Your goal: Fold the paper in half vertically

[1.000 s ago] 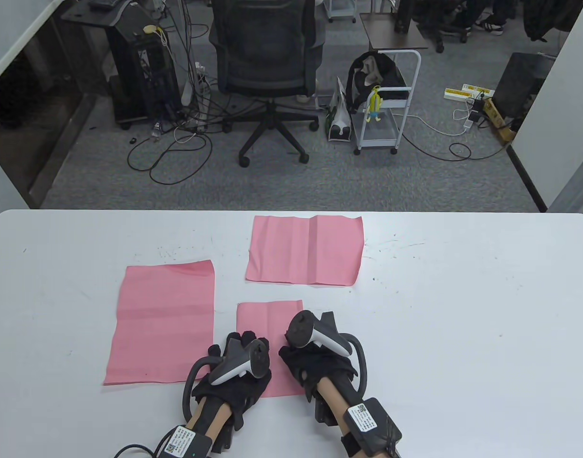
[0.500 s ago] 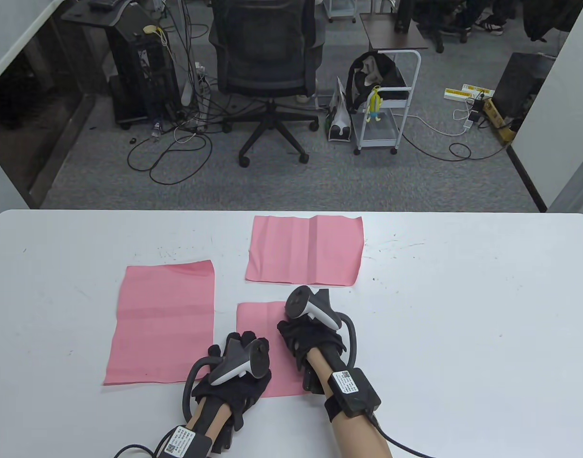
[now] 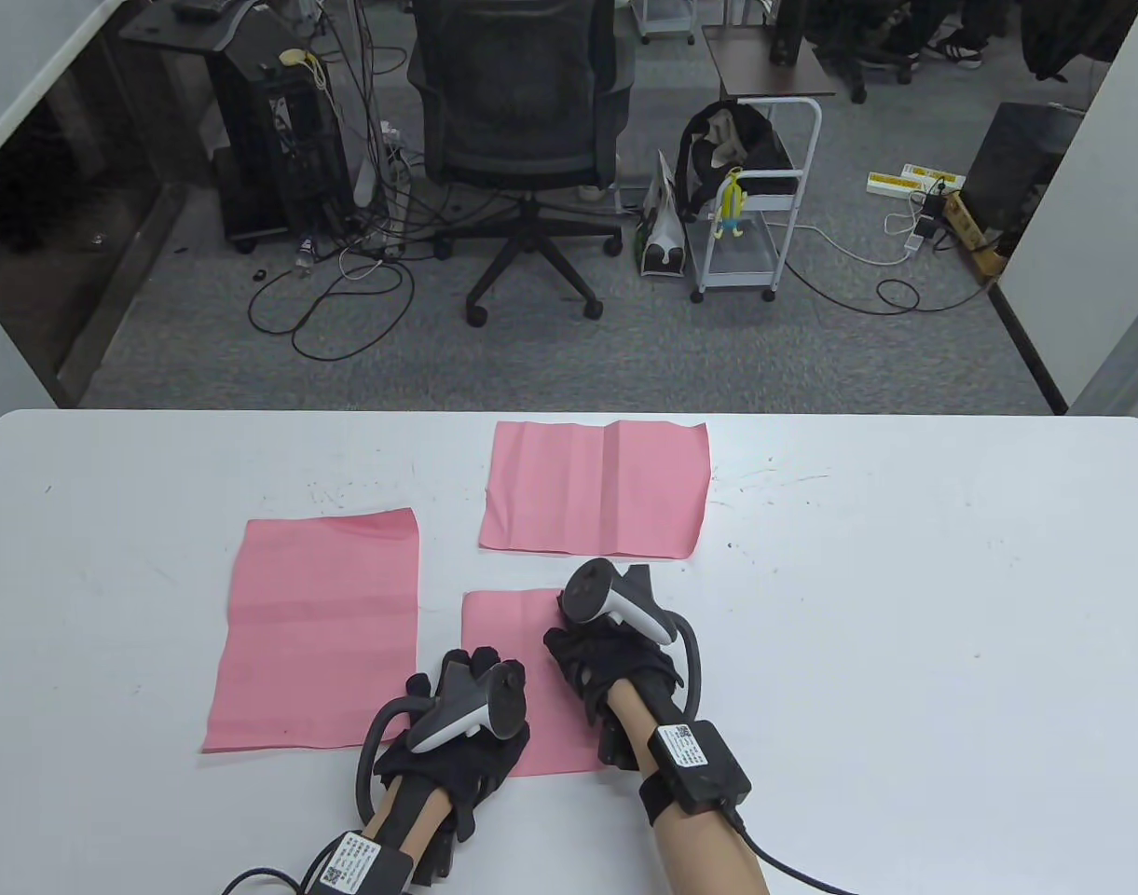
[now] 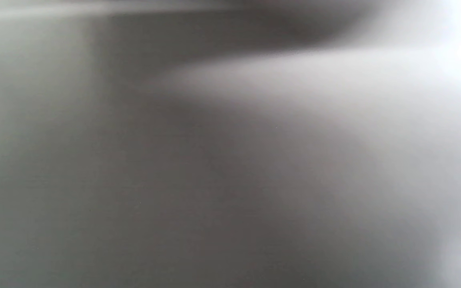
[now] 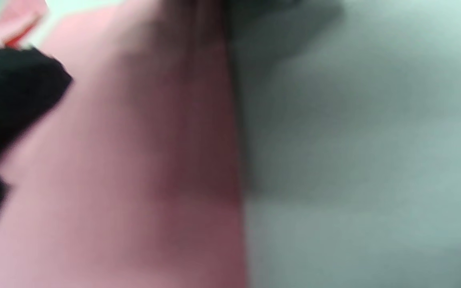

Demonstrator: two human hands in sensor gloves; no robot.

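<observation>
The right hand (image 3: pixel 615 657) lies palm down on the right side of the folded paper (image 3: pixel 508 620), apparently pressing along the long right edge; that edge is probably the crease being flattened. How its fingers are spread I cannot tell, since the tracker covers them. Beside it to the left, the left hand (image 3: pixel 461 736) rests flat on the near left part of the same paper, likely pinning it so the layers don't slip. Further left on the bench (image 3: pixel 904 606) lies a larger pink sheet (image 3: pixel 317 634); beyond the hands lies another creased sheet (image 3: pixel 595 488).
</observation>
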